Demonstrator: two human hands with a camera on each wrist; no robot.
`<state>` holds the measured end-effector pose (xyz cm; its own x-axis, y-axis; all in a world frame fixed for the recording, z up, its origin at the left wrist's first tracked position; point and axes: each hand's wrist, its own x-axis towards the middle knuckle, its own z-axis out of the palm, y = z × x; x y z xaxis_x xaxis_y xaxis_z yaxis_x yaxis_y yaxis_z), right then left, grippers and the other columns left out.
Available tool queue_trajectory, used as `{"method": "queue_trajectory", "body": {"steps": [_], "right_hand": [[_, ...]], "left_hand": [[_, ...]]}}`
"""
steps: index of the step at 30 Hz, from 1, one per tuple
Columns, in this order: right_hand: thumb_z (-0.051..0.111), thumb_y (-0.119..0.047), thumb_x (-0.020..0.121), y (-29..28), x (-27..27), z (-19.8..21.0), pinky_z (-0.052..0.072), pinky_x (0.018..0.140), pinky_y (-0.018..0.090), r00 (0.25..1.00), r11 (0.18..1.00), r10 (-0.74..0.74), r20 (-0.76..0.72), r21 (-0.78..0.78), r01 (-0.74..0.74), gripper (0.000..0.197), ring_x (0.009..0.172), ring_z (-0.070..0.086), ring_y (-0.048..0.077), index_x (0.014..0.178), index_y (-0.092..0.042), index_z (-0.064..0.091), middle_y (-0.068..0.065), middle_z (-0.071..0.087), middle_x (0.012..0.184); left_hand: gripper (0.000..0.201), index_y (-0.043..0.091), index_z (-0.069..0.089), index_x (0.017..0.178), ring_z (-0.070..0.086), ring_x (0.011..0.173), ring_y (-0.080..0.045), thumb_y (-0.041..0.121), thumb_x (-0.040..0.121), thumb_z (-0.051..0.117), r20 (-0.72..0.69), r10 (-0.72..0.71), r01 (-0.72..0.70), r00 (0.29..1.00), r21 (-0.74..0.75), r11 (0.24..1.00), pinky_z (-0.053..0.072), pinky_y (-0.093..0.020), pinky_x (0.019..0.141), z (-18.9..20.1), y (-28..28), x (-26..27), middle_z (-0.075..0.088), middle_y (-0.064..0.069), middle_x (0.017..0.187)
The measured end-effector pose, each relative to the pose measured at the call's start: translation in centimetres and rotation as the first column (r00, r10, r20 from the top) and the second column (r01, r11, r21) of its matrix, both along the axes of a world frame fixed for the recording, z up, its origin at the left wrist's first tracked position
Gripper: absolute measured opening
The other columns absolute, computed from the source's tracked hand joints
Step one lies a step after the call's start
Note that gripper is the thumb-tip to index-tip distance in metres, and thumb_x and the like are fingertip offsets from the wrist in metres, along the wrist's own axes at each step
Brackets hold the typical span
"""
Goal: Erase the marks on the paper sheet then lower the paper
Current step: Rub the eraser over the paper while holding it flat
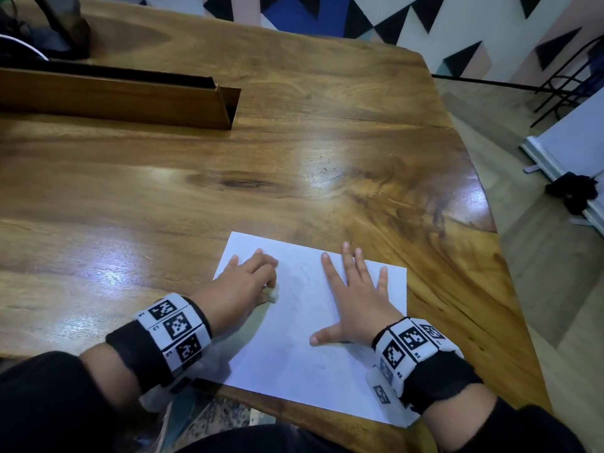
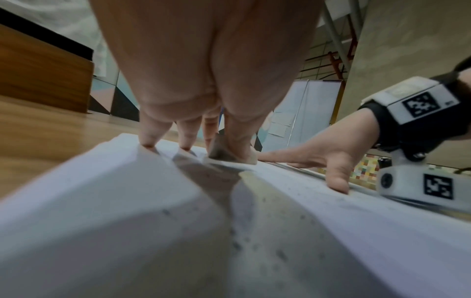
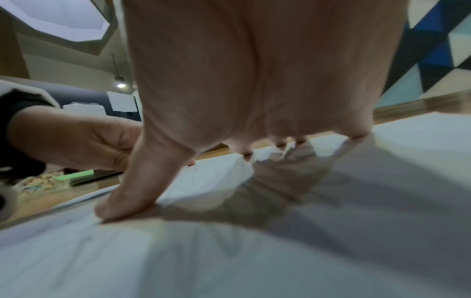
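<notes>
A white paper sheet (image 1: 294,348) lies flat near the front edge of the wooden table (image 1: 294,158), with faint pencil marks (image 1: 300,279) in its middle. My left hand (image 1: 251,282) pinches a small whitish eraser (image 1: 272,293) between thumb and fingers and holds it down on the sheet's left part; the eraser (image 2: 229,157) shows in the left wrist view under my left hand (image 2: 203,80), touching the paper (image 2: 127,201). My right hand (image 1: 356,295) lies flat with spread fingers on the paper's right half. In the right wrist view my right hand (image 3: 254,80) presses the paper (image 3: 331,221).
A long wooden box (image 1: 124,99) with an open end lies at the back left. Dark gear and cables (image 1: 39,31) sit in the far left corner. The table's curved right edge (image 1: 490,223) drops to the floor. Eraser crumbs (image 2: 254,248) dot the paper.
</notes>
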<state>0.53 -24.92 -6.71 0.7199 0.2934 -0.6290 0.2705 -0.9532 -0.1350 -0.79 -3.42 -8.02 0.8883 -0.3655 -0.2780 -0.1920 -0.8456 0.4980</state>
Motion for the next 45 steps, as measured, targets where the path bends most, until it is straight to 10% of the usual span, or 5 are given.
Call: {"method": "queue_trajectory", "body": {"steps": [6, 18, 22, 37, 45], "right_hand": [[0.070, -0.072, 0.061, 1.1, 0.1, -0.2, -0.010, 0.110, 0.066, 1.000, 1.000, 0.007, -0.016, 0.006, -0.007, 0.138, 0.137, -0.040, 0.026, 0.144, -0.031, -0.032, 0.004, -0.048, 0.145], [0.072, -0.069, 0.063, 1.3, 0.1, 0.2, -0.008, 0.107, 0.070, 0.999, 1.000, 0.011, -0.036, -0.018, -0.012, 0.135, 0.138, -0.039, 0.028, 0.144, -0.035, -0.030, 0.005, -0.047, 0.146], [0.071, -0.069, 0.064, 1.5, 0.2, 0.3, -0.008, 0.107, 0.070, 0.999, 0.999, 0.020, -0.040, -0.029, -0.021, 0.134, 0.137, -0.039, 0.029, 0.144, -0.034, -0.031, 0.006, -0.048, 0.145], [0.071, -0.069, 0.065, 1.6, 0.1, 0.5, -0.008, 0.107, 0.071, 0.999, 0.999, 0.025, -0.041, -0.046, -0.027, 0.134, 0.137, -0.039, 0.031, 0.144, -0.032, -0.031, 0.007, -0.047, 0.146], [0.073, -0.068, 0.063, 1.5, 0.1, 0.4, -0.010, 0.107, 0.068, 0.999, 1.000, 0.000, -0.034, -0.018, 0.000, 0.136, 0.138, -0.039, 0.028, 0.145, -0.032, -0.030, 0.005, -0.046, 0.147]], "left_hand": [[0.014, 0.012, 0.054, 0.097, 0.050, 0.111, -0.026, 0.021, 0.086, 0.055, 0.095, 0.028, -0.031, 0.995, 0.030, 0.999, 0.035, -0.039, 0.095, 1.3, -0.2, 0.9, 0.049, -0.004, 0.119], [0.007, 0.004, 0.059, 0.077, 0.047, 0.075, -0.023, 0.010, 0.079, 0.062, 0.052, 0.004, -0.006, 0.999, 0.030, 1.000, 0.029, -0.026, 0.059, 2.6, -4.4, 5.6, 0.048, -0.007, 0.080], [0.008, 0.010, 0.066, 0.083, 0.057, 0.083, -0.024, 0.011, 0.075, 0.067, -0.099, -0.055, 0.061, 0.994, 0.065, 0.996, 0.039, -0.023, 0.067, 3.3, -3.6, 5.8, 0.064, -0.008, 0.088], [0.010, 0.004, 0.059, 0.090, 0.055, 0.089, -0.033, 0.010, 0.082, 0.058, 0.073, 0.062, -0.068, 0.995, 0.084, 0.994, 0.038, -0.029, 0.071, 2.7, -4.5, 6.7, 0.053, -0.013, 0.092], [0.027, 0.024, 0.042, 0.063, 0.042, 0.072, -0.018, 0.014, 0.079, 0.061, -0.026, -0.102, 0.104, 0.994, 0.108, 0.989, 0.023, -0.009, 0.053, 2.4, -3.0, 3.9, 0.035, 0.013, 0.065]]}}
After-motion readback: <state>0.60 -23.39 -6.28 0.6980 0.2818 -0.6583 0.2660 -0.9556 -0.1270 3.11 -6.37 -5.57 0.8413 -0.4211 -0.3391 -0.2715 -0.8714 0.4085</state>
